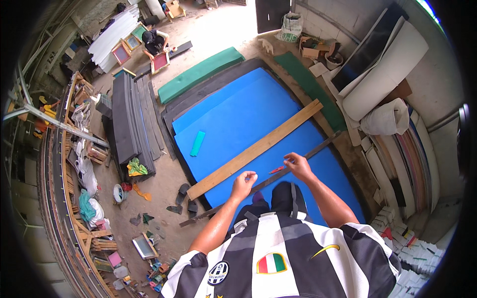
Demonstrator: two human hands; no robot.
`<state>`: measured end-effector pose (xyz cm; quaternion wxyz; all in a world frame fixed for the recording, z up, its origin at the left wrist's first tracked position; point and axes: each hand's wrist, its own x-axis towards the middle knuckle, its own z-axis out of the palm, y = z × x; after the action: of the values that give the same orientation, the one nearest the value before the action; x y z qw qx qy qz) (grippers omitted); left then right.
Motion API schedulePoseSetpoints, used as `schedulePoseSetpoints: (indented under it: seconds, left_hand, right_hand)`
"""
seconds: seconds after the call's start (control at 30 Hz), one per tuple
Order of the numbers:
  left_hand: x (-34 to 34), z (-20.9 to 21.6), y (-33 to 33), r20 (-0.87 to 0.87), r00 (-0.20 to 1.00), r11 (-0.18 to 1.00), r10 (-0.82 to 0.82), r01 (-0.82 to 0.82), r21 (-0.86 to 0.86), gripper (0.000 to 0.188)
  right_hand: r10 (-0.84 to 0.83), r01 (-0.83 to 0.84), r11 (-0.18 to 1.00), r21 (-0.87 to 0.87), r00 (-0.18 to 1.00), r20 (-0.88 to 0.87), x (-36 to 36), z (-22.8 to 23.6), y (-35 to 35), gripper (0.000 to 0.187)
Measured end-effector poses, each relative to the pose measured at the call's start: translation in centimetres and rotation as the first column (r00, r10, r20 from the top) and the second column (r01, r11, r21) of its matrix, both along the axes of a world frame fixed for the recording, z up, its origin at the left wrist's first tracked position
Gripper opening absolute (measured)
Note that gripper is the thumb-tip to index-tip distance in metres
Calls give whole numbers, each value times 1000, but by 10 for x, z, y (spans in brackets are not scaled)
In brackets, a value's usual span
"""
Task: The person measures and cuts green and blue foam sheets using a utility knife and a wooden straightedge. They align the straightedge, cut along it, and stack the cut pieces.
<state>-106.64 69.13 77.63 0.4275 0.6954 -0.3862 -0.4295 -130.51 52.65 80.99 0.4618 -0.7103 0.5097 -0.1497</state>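
Note:
My left hand [242, 186] is raised over the near part of a blue sheet [233, 124], fingers curled in and thumb against them. Any small thing in its pinch is too small to make out. Across from it, my right hand [298, 167] is also held up with bent fingers pinched together; what they hold, if anything, does not show. Between the two hands a red utility knife [276, 170] lies by a long dark bar [318, 148] that crosses the sheet. Beyond the hands, a wide wooden plank [253, 150] lies slantwise over the blue sheet.
A small teal strip [198, 143] lies on the blue sheet. Green sheets [203, 74] and a dark stack [124, 119] lie around it. Black slippers [183, 193] are on the floor at left. Rolled sheets [385, 69] lean at right. Another person [155, 42] crouches far off with framed screens.

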Motion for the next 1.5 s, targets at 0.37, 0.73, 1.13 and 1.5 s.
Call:
schedulePoseSetpoints:
  seconds: [0.37, 0.73, 1.13, 1.5]
  left_hand:
    - [129, -18, -201, 30, 999, 1000, -16, 17, -16, 30]
    - [280, -8, -465, 116, 953, 950, -280, 258, 177, 36]
    - [374, -12, -675, 7, 899, 891, -439, 434, 136, 36]
    - [493, -17, -854, 148, 536, 556, -831, 804, 211, 42]
  right_hand:
    - [-76, 75, 997, 17, 995, 59, 126, -38, -189, 34]
    - [-114, 114, 991, 73, 993, 3, 277, -58, -424, 31]
    - [-387, 387, 922, 17, 922, 20, 367, -38, -569, 30]
    - [-825, 825, 566, 4, 566, -7, 440, -91, -600, 34]
